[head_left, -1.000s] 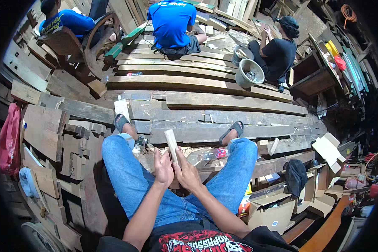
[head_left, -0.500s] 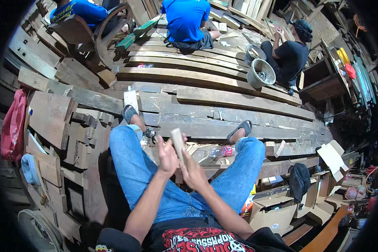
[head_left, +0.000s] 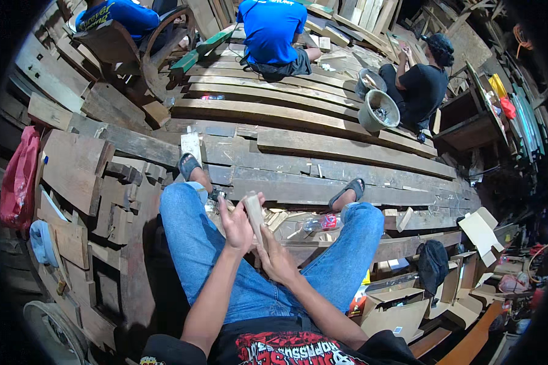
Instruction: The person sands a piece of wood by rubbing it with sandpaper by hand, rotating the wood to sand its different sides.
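A short pale strip of wood (head_left: 254, 212) stands tilted between my two hands, above the gap between my knees. My right hand (head_left: 278, 260) holds its lower part, with the fingers laid along the strip. My left hand (head_left: 237, 229) is palm up, with its thumb raised and its fingers stretched out behind the strip. Those fingertips show past the strip's far side and seem to touch it. Below the hands lie small wood offcuts (head_left: 276, 219) and a clear plastic bottle with a red label (head_left: 329, 221).
Long planks (head_left: 347, 153) form the platform ahead. Three people sit beyond, one in a blue shirt (head_left: 274, 30) near a grey bucket (head_left: 379, 111). Stacked boards (head_left: 76, 161) and a red bag (head_left: 19, 182) stand at left. Cardboard boxes (head_left: 396, 310) and a black bag (head_left: 433, 264) lie at right.
My left hand has shifted slightly down and left. The strip's top has tipped a little lower and left, while my right hand stays on its lower part.
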{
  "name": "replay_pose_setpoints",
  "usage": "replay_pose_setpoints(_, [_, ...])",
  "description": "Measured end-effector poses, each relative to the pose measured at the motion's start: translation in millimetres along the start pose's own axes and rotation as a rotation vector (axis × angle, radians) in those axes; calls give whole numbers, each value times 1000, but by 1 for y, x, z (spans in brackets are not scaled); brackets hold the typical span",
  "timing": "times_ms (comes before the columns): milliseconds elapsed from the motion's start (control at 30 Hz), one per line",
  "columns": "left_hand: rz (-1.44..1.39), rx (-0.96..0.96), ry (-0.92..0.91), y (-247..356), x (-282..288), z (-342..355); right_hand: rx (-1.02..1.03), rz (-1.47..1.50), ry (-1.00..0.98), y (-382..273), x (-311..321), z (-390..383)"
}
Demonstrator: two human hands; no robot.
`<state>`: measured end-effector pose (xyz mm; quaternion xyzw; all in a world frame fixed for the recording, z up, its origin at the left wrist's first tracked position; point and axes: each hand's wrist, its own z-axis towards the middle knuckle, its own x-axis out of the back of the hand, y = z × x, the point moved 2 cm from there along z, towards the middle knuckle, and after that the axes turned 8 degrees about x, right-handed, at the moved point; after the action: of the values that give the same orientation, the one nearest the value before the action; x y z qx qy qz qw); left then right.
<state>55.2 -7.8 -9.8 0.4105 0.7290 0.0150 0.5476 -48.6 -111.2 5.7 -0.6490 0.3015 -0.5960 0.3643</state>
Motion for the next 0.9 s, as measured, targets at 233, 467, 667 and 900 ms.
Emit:
replay_pose_setpoints(233, [25,80,-49,-18,-4,-9,-115,15,42,12,11,18])
replay_pose_setpoints(467, [246,36,16,-33,-11,-12,-149,135,125,7,16,28])
replay_pose_setpoints(667, [92,7,-23,-4,-6,-7,21,-3,87,-2,9,13])
replay_pose_setpoints(900, [3,5,25,2,-4,-1,-46,-32,68,13,-2,3])
